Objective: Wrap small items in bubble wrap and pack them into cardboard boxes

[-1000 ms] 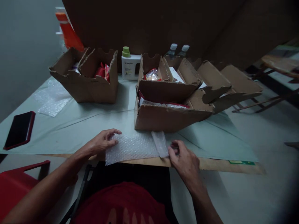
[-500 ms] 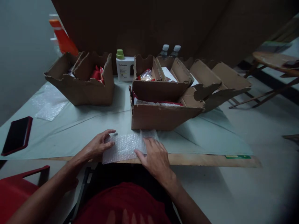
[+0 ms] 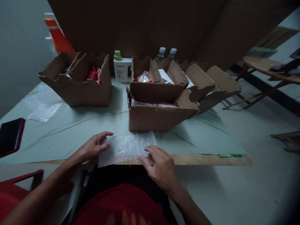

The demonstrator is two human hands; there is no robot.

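A rectangular sheet of clear bubble wrap (image 3: pixel 126 148), dimpled all over, lies flat at the near edge of the table (image 3: pixel 199 159), on a smooth pale green cloth (image 3: pixel 70 128). The left hand (image 3: pixel 93 147) is open, palm down, with its fingers spread on the sheet's left end. The right hand (image 3: pixel 159 165) rests bent fingertips on the near right edge; whether they pinch the sheet cannot be told.

Just beyond both hands stands a corrugated cardboard box (image 3: pixel 154 118) with ragged, torn rims, holding flat packets in clear film with red showing. Behind it, a second box (image 3: pixel 154 90) holds a crinkled clear packet (image 3: pixel 143 76) and something flat and white. More open flaps trail off beyond the right hand. Beyond the left hand, well apart, a third box (image 3: pixel 77 90) holds red packets (image 3: pixel 95 75).

Three bottles stand past the boxes: one squarish white bottle (image 3: pixel 120 68) with a green cap, and two dark ones with white caps (image 3: pixel 161 53). A second bubble sheet (image 3: pixel 42 107) lies far to the left of the left hand, and a flat dark red-edged slab (image 3: pixel 10 136) lies at the table's left edge.
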